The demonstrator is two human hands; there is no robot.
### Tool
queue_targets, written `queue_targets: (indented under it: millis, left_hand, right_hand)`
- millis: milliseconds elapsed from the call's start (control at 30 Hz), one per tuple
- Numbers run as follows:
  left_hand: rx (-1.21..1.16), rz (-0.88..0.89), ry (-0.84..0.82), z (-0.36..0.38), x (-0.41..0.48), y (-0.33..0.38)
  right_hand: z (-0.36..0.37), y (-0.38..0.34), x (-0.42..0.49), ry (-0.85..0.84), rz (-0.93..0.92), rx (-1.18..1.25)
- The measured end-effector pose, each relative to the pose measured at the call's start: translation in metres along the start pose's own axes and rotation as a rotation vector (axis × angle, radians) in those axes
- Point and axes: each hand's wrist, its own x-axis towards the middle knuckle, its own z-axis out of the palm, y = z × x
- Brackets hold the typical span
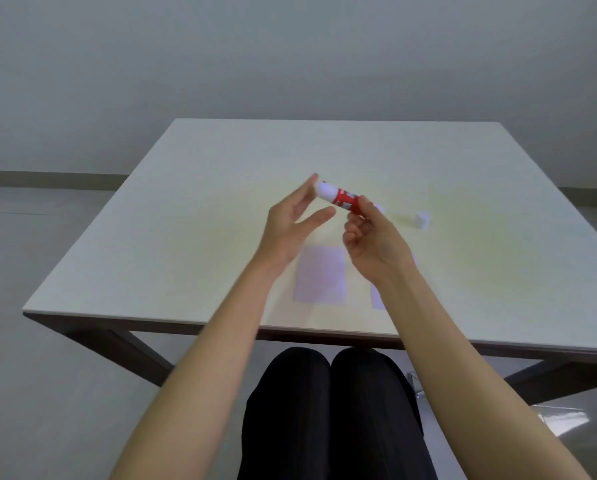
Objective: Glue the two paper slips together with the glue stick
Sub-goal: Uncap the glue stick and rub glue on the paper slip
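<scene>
My right hand [369, 237] grips the red body of the glue stick [338, 199], held tilted above the table, white end toward the upper left. My left hand [293, 220] is spread beside it, a fingertip touching that white end, thumb apart. A small white cap [422, 220] stands on the table to the right. One pale lilac paper slip [321, 278] lies flat below my hands. A second slip [378, 297] lies to its right, mostly hidden under my right wrist.
The cream table [186, 237] has its front edge near my knees, and dark wooden legs below. My black-trousered legs sit under the front edge. Grey floor and wall lie beyond.
</scene>
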Motion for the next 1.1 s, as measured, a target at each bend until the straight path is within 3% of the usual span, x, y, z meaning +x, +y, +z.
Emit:
queue_targets:
  millis: [133,200,267,467,600,800,867,1000,1100]
  left_hand:
    - [0.574,-0.146,-0.285,-0.066,-0.002,0.008]
    - [0.916,-0.28,-0.446,-0.083,-0.007,0.002]
    - [1.057,-0.281,-0.574,-0.08,-0.01,-0.008]
    - [1.245,-0.101,-0.62,-0.067,-0.013,-0.027]
    - [1.277,-0.094,-0.618,-0.067,-0.012,-0.031]
    - [1.268,-0.111,-0.601,-0.065,-0.012,-0.03]
    - [1.271,-0.114,-0.61,-0.064,-0.011,-0.029]
    - [1.319,-0.121,-0.633,-0.064,-0.011,-0.028]
    - [1.328,-0.128,-0.632,-0.063,-0.011,-0.027]
  right_hand:
    - [-0.022,-0.02,0.004,0.193,-0.166,-0.161]
    - [-0.028,-0.016,0.003,0.182,-0.209,-0.332]
    - [-0.026,-0.002,0.001,0.146,-0.261,-0.54]
    - [-0.018,0.029,-0.006,0.077,-0.397,-1.093]
    - [-0.015,0.032,-0.009,0.078,-0.469,-1.28]
    - [-0.009,0.041,-0.025,-0.202,-0.495,-1.426]
    - [-0.012,0.035,-0.021,-0.172,-0.475,-1.393]
    - [-0.017,0.019,-0.01,0.044,-0.482,-1.321]
    - [-0.017,0.029,-0.02,-0.034,-0.478,-1.334]
